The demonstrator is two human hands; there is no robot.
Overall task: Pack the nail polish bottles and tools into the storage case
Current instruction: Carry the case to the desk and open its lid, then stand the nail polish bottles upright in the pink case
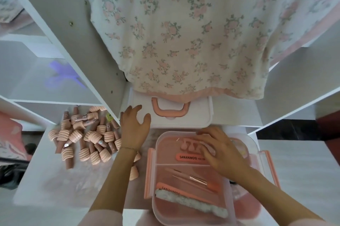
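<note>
The pink storage case (149, 174) sits open on the white desk with a clear divided tray (158, 144) on top. The tray holds toe separators (187, 145), pink nail files (189, 157), rose-gold tweezers (195, 178) and a fluffy white tool (191, 204). My right hand (220, 152) rests flat in the tray's far compartment, fingers spread, holding nothing that I can see. My left hand (134, 124) hovers open at the near left corner of the white lid (195, 115) with its pink handle (170, 108). A heap of several pink nail polish bottles (86, 137) lies to the left.
White shelf panels (77, 41) rise at the left and right of the desk. A floral cloth (184, 32) hangs over the back and covers the lid's far edge. Two bottles (134, 171) lie beside my left forearm.
</note>
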